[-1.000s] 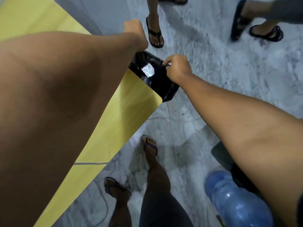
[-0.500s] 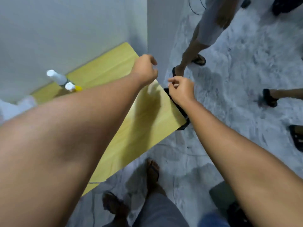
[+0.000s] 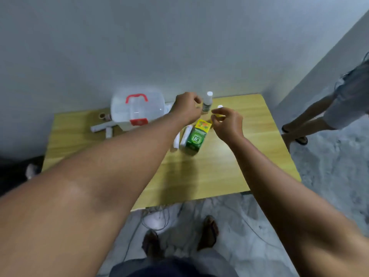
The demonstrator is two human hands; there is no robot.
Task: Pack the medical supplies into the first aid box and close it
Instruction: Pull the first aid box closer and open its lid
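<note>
Fingers (image 3: 216,112) of the right hand (image 3: 227,122) pinch something small and yellow; left hand (image 3: 186,107) loosely curled, empty.
Translucent first aid box (image 3: 135,110) stands shut on the tabletop (image 3: 229,156).

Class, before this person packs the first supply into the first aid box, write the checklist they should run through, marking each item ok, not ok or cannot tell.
1. Translucent first aid box with red handle on the wooden table: ok.
2. Box lid open for packing: not ok, it looks closed.
3. Green and yellow carton within reach: ok.
4. Small white-capped bottle upright: ok.
5. Left hand empty: cannot tell.
6. Right hand empty: cannot tell, something yellow shows at its fingertips.
</note>
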